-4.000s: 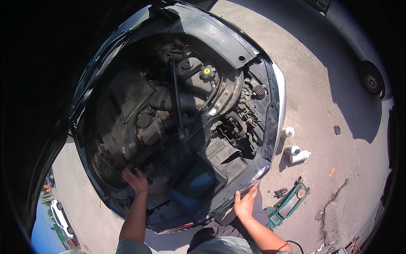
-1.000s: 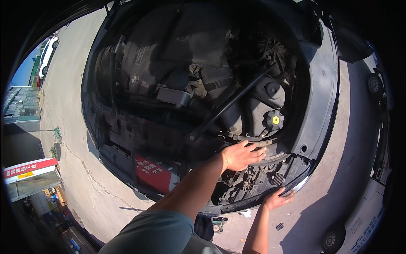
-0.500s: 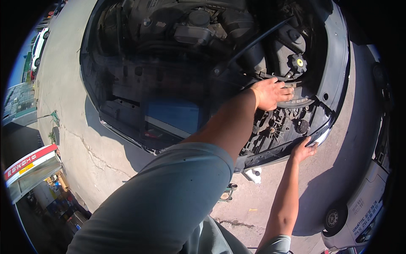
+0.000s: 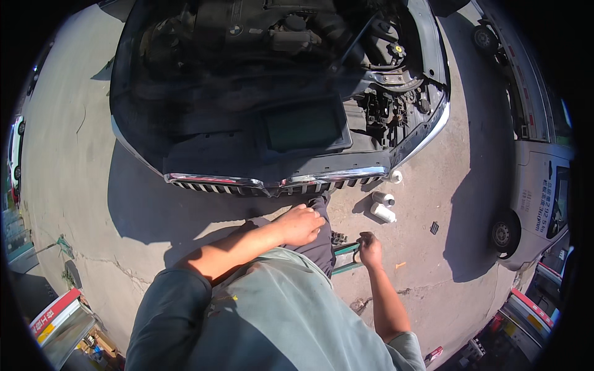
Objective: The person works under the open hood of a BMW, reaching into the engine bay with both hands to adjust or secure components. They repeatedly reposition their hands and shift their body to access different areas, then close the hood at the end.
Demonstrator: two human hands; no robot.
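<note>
My left hand (image 4: 299,225) is curled into a loose fist in front of my dark trousers (image 4: 323,250), below the car's grille (image 4: 266,185). My right hand (image 4: 370,250) hangs lower right with its fingers drawn together over a green metal frame (image 4: 346,258) on the ground. Its fingertips are dark and in shadow, so I cannot make out whether anything is between them. Both hands are apart from the car. Ahead, the engine bay (image 4: 235,80) lies exposed, and a dark framed flat panel (image 4: 303,127) rests over its front part.
White bottles (image 4: 383,213) lie on the concrete right of the grille, with another (image 4: 395,177) by the bumper. A small black part (image 4: 434,228) lies farther right. A light-coloured van (image 4: 526,185) is parked at the right. Open workshop bays (image 4: 68,334) show at lower left.
Both hands have left the headlight corner of the engine bay and come back toward my body. My left hand has curled in. The view has shifted back, showing the whole grille.
</note>
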